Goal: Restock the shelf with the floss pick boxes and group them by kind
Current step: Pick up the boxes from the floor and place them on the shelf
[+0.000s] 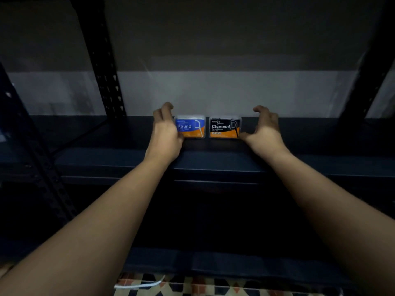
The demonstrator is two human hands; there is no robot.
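head: boxes (207,127) apparently mid-shelf (299,159)

Blue and black boxes showing on a dark shelf

The Round box (190,127) is showing blue over orange; the Charcoal box (224,127) is showing black over orange; the shelf (213,161) is looking dark navy; the floor (192,285) is showing orange, black and cream tiles.

glossy clear-plastic floss boxes (207,127) on matt dark metal shelf (213,159)

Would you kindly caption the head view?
Left hand holds the blue Round floss box; right hand touches the black Charcoal floss box.
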